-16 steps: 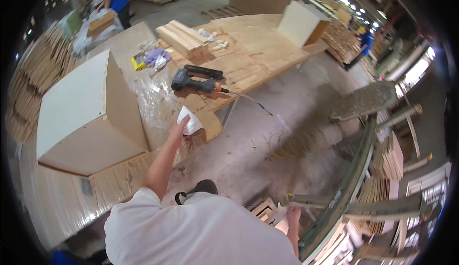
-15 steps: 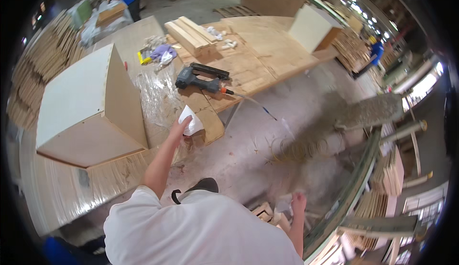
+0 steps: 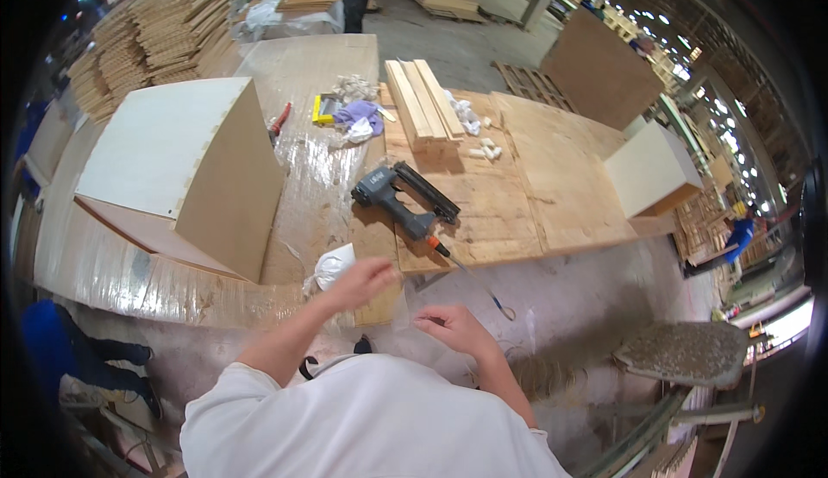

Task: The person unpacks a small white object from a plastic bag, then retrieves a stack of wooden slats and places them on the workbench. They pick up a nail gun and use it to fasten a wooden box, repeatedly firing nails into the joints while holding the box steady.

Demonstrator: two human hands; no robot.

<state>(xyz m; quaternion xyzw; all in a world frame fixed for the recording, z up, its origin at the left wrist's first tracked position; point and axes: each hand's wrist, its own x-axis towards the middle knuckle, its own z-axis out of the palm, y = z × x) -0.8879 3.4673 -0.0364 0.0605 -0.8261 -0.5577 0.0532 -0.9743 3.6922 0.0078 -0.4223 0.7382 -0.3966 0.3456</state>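
My left hand [image 3: 366,284] is over the near table edge, beside a crumpled white bag or cloth [image 3: 335,264] lying on the tabletop. Motion smears its fingers. In front of my body, just right of it, my right hand [image 3: 459,330] has its fingers curled toward the thumb; whatever sits between them is too small to make out. Beyond both hands lies a dark grey nail gun [image 3: 397,206] with an orange hose fitting. To the left stands a white-panelled wooden cabinet box [image 3: 226,185], touched by neither hand.
Wooden strips [image 3: 423,103] are stacked on the table, near small white pieces [image 3: 486,148]. A purple cloth [image 3: 360,116], a yellow-framed item [image 3: 324,109] and red-handled pliers [image 3: 280,120] lie farther left. A smaller box [image 3: 653,169] occupies the right end. One person [image 3: 82,353] is at the lower left.
My left hand has let go of the white bag or cloth, now on the table, and moved right. My right hand has come up from the lower right toward the left. The view has turned.
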